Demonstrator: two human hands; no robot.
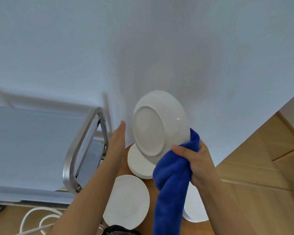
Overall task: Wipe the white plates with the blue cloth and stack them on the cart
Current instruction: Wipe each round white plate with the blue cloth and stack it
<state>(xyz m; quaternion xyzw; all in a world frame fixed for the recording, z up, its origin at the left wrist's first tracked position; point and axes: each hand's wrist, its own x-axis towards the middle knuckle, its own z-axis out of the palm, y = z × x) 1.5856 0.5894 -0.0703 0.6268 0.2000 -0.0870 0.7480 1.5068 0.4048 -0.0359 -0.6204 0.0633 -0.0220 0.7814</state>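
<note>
Plate wiping, underside exposed.
Right hand (pixel 196 160) grips blue cloth (pixel 173 177) against raised plate (pixel 159 124), base toward the camera; left hand (pixel 116 141), fingers straight, stands just beside it; cart (pixel 32 146) left.

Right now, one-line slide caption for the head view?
Right hand grips blue cloth against raised white plate; open left hand beside it.

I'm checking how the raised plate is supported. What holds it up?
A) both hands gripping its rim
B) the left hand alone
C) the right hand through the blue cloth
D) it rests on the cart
C: the right hand grips the raised plate at its lower edge through the blue cloth; the left hand is flat beside it.
</note>
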